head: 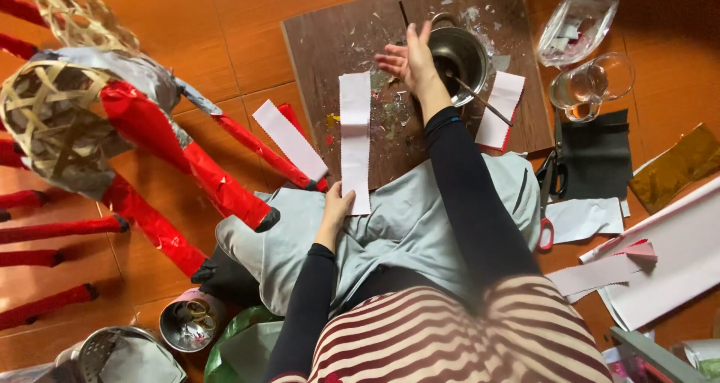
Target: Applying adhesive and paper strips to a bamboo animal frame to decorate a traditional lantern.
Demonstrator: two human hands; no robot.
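From my seat I see the left hand [335, 205] resting flat near the lower end of a long white paper strip [355, 139] with zigzag edges; its fingers lie at the strip's lower left corner, touching it but not pinching it, so the hand is open and loose on the lap of grey cloth [405, 225]. The strip runs lengthwise up onto the dark wooden board [330, 38]; its upper end lies just left of the right hand [409, 60], apart from it. The right hand is stretched forward with fingers spread, hovering at the left rim of a metal bowl [459, 54] that stands on the board; I cannot tell whether the fingers touch the rim; it grips nothing that I can see. A thin stick [484, 102] leans out of the bowl toward the lower right; a shorter white strip [499, 109] with a red underside lies just right of the bowl. So the two hands are well apart, one at each end of the long strip. To the left stands a woven bamboo frame [52, 120] partly wrapped in red and silver foil; scissors [549, 195] with a red handle lie to the right beside a black sheet [596, 158].
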